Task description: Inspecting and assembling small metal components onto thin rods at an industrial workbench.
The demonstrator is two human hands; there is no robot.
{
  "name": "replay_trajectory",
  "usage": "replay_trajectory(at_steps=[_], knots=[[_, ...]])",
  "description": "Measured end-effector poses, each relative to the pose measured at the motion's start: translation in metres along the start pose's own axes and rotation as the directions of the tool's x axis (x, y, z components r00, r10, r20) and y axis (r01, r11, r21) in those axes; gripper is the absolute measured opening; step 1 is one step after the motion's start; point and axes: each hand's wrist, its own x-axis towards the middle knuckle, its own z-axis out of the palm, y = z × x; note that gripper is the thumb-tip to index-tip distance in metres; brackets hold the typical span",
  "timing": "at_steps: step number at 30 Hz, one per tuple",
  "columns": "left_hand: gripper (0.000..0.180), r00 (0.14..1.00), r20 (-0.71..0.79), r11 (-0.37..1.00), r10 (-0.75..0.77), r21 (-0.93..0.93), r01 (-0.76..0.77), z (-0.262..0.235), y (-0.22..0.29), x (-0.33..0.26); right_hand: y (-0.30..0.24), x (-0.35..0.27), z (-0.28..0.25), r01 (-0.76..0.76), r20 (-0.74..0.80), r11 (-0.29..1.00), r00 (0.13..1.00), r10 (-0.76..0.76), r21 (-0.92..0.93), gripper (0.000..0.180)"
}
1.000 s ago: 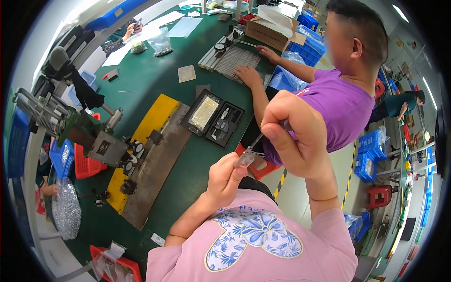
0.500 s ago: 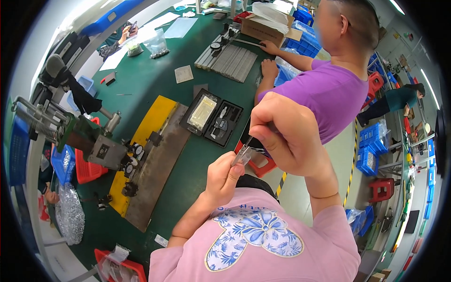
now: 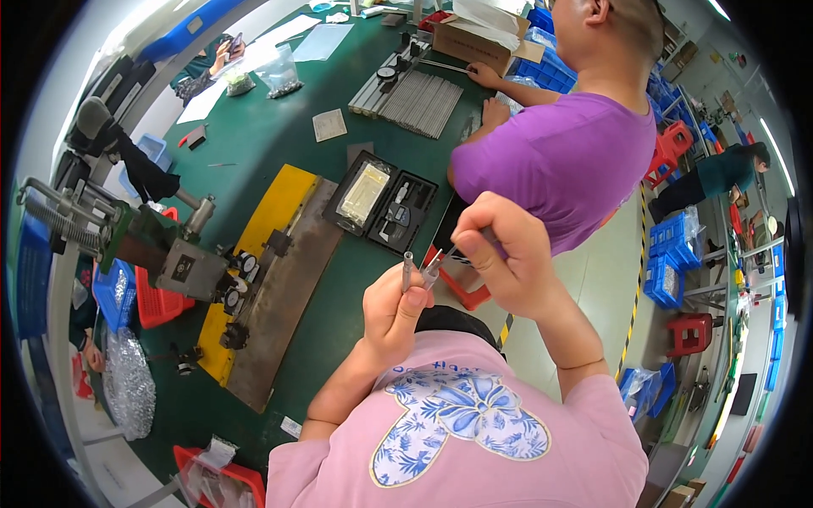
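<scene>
My left hand (image 3: 391, 315) is closed, thumb against fingers, on a short grey metal tube (image 3: 408, 271) that stands upright. A small clear sleeve (image 3: 430, 275) with a slim metal piece in it sticks up beside the tube from the same hand. To the right, my right hand (image 3: 511, 256) pinches a thin dark rod (image 3: 455, 251) whose tip is close to the sleeve's top; I cannot tell whether they touch. Both hands are held up above my lap, off the bench. On the bench beyond lies an open black case (image 3: 385, 203) with a micrometer (image 3: 396, 222) in it.
A gauge stand with dials (image 3: 246, 264) is by a yellow-edged metal plate (image 3: 288, 279) on the green bench. Many metal rods (image 3: 421, 103) lie farther back. A co-worker in a purple shirt (image 3: 555, 161) sits close on my right. Red baskets (image 3: 161, 296) are at left.
My right hand has come lower and slightly back from the sleeve. The metal tube now shows upright in my left hand. The co-worker has leaned toward the bench.
</scene>
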Motion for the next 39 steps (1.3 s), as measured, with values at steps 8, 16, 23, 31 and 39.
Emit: replay_trajectory(at_steps=[8, 16, 23, 31, 39], knots=[[0.027, 0.998, 0.07, 1.0, 0.008, 0.017, -0.009, -0.002, 0.002, 0.0, 0.009, -0.003, 0.005, -0.07, 0.053, 0.986, 0.997, 0.062, 0.154, 0.015], [0.028, 0.996, 0.09, 0.999, 0.024, 0.029, -0.027, 0.0, 0.004, 0.001, 0.021, -0.009, 0.023, -0.026, 0.163, 0.933, 0.986, -0.035, 0.358, 0.022], [0.026, 0.996, 0.082, 0.997, 0.036, 0.065, -0.042, -0.001, 0.002, 0.002, 0.028, -0.011, 0.029, -0.049, 0.188, 0.938, 0.982, -0.017, 0.344, 0.033], [0.024, 0.997, 0.031, 0.991, -0.069, 0.113, 0.065, -0.003, -0.002, 0.0, 0.041, -0.018, 0.036, 0.079, 0.21, 0.995, 0.974, -0.089, 0.057, 0.029], [0.03, 0.988, -0.029, 0.988, -0.15, 0.028, 0.151, -0.002, -0.028, 0.001, 0.046, -0.029, 0.044, -0.106, -0.203, 0.908, 0.958, 0.203, 0.406, 0.021]])
